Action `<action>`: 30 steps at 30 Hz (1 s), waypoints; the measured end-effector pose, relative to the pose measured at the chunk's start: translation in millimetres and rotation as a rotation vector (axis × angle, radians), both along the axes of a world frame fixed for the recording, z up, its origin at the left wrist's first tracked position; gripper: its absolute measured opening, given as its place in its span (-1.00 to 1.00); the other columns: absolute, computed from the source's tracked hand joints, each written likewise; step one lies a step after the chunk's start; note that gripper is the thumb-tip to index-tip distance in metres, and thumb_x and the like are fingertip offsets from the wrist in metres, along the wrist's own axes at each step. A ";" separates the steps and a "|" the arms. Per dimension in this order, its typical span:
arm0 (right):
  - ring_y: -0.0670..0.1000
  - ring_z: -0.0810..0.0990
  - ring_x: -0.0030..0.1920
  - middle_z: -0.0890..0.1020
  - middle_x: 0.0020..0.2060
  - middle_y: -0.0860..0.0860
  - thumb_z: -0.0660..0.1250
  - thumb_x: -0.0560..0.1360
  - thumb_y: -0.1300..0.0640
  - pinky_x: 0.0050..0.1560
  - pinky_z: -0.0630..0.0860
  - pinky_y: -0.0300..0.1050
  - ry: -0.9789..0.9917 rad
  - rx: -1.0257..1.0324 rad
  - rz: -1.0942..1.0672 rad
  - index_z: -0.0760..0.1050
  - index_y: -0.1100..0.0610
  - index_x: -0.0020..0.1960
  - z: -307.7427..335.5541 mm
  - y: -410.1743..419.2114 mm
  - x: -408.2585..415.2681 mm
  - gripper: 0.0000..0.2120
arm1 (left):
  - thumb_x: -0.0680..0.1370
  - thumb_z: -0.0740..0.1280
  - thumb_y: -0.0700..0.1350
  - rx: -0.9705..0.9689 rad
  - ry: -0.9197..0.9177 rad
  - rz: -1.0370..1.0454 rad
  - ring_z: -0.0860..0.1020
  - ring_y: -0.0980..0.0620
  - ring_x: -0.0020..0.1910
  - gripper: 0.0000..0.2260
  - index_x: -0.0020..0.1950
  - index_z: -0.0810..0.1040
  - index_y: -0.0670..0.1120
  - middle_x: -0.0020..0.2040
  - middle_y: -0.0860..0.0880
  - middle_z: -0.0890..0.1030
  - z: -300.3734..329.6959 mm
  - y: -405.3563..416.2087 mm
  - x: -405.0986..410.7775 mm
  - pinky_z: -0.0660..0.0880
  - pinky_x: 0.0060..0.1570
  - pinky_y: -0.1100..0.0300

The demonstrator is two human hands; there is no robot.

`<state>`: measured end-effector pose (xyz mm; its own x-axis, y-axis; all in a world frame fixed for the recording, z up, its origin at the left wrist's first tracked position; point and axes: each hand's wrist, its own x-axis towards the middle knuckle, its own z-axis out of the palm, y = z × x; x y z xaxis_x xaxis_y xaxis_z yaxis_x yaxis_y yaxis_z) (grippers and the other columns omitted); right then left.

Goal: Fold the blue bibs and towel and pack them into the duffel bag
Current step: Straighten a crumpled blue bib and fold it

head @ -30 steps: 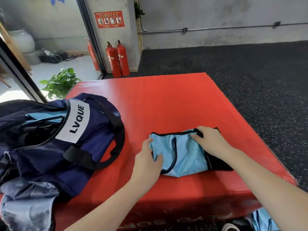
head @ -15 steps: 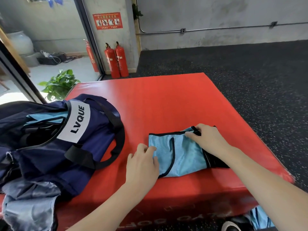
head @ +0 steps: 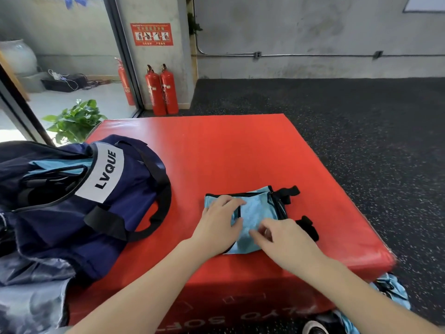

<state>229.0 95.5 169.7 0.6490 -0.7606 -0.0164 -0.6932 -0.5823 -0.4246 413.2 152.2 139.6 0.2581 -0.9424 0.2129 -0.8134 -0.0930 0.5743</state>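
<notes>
Bibs counted: one folded blue bib [head: 255,213] on the red mat [head: 216,153]; one more blue piece on the floor [head: 392,290] at the mat's near right corner.
Duffel bag [head: 79,201]: one, navy, on the mat's left side, well apart from the folded bib.
Left hand [head: 220,227]: flat on the bib's left half, fingers relaxed, grasping nothing.
Right hand [head: 286,237]: over the bib's near right part, fingers loosely bent; whether it pinches cloth cannot be told.
Fire extinguishers [head: 161,90]: three.
</notes>
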 end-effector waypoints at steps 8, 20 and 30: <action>0.04 0.59 -0.09 0.59 -0.20 -0.07 0.14 0.57 -0.33 -0.12 0.51 -0.03 0.222 -0.119 -0.014 0.45 -0.03 -0.12 -5.2 -23.3 -14.4 -0.61 | 0.61 0.21 0.22 0.176 -0.260 0.007 -0.10 -0.07 0.62 -0.65 0.37 0.49 0.20 0.60 -0.03 0.17 -0.5 -13.7 0.0 -0.16 0.52 -0.16; -0.04 0.29 0.46 0.41 0.40 -0.15 0.19 0.61 -0.23 0.36 0.31 -0.01 0.056 -0.143 0.043 0.35 -0.04 0.44 -16.4 -65.4 -29.0 -0.53 | 0.59 0.25 0.20 0.124 -0.239 0.063 0.47 0.13 0.12 -0.68 0.31 0.51 0.16 0.13 0.15 0.43 0.2 -0.4 -1.9 0.22 0.29 0.07; -0.15 0.47 0.23 0.57 0.13 -0.22 0.28 0.45 -0.31 0.26 0.41 -0.04 0.028 -0.130 0.387 0.59 -0.12 0.05 -19.5 -54.9 -25.1 -0.66 | 0.52 0.25 -0.29 0.056 -0.330 -0.266 0.52 0.01 0.16 -0.66 0.13 0.66 0.05 0.12 0.13 0.61 -4.8 7.0 5.4 0.48 0.06 0.04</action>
<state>203.9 40.6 150.2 0.8882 -0.4576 0.0426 -0.4229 -0.8500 -0.3142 418.5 159.2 134.8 -0.0689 -0.9793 0.1901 -0.9525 0.1212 0.2793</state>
